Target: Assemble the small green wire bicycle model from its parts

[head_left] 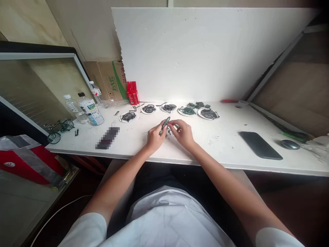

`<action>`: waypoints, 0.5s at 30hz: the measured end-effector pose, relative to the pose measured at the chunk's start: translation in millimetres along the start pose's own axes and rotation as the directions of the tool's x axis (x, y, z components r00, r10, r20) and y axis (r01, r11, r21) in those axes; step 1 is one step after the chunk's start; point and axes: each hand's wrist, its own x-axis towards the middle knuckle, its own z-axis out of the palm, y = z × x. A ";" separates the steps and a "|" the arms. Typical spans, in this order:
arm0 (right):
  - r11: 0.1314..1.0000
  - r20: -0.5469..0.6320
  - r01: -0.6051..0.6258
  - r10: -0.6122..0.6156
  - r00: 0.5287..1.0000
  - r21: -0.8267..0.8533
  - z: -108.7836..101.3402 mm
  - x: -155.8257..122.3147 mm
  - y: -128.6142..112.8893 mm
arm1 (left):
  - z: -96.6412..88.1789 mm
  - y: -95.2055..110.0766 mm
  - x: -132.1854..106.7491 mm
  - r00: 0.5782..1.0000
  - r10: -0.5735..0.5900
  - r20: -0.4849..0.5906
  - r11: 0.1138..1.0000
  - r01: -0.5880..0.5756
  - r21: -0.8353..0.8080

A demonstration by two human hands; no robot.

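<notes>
My left hand (pixel 155 139) pinches a small, narrow green part (pixel 166 124) of a model bicycle, held upright above the table's front half. Close against it, my right hand (pixel 184 134) has its thumb and fingers pressed together at the part's right side. Another bit of green shows between the right fingers, too small to name. Small dark pieces lie on the table just under the hands. Beyond them stand plates of model parts: black parts on a left plate (pixel 128 117), green parts on another plate (pixel 187 111), and grey wheel-like parts on the right plate (pixel 208 114).
An assembled toy bicycle (pixel 60 130) stands at the left edge, near several bottles (pixel 92 111). A red box (pixel 133 93) sits at the back. On the right lie a dark phone-like slab (pixel 260 145) and a computer mouse (pixel 290 144). A white board (pixel 205 55) rises behind.
</notes>
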 end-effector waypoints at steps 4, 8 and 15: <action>0.999 -0.037 0.031 -0.031 0.999 -0.023 7.3 -7.4 5.5 | 0.7 1.2 -1.5 0.999 -0.039 0.037 0.999 0.039 0.014; 0.996 -0.038 0.065 -0.067 0.997 -0.053 9.5 -9.9 11.4 | 1.0 -0.7 -2.2 0.999 -0.023 0.049 0.999 0.021 0.040; 0.987 -0.017 0.107 -0.110 0.994 -0.123 8.1 -10.9 14.6 | 3.7 -4.2 -3.0 0.997 0.000 0.077 0.996 -0.007 0.084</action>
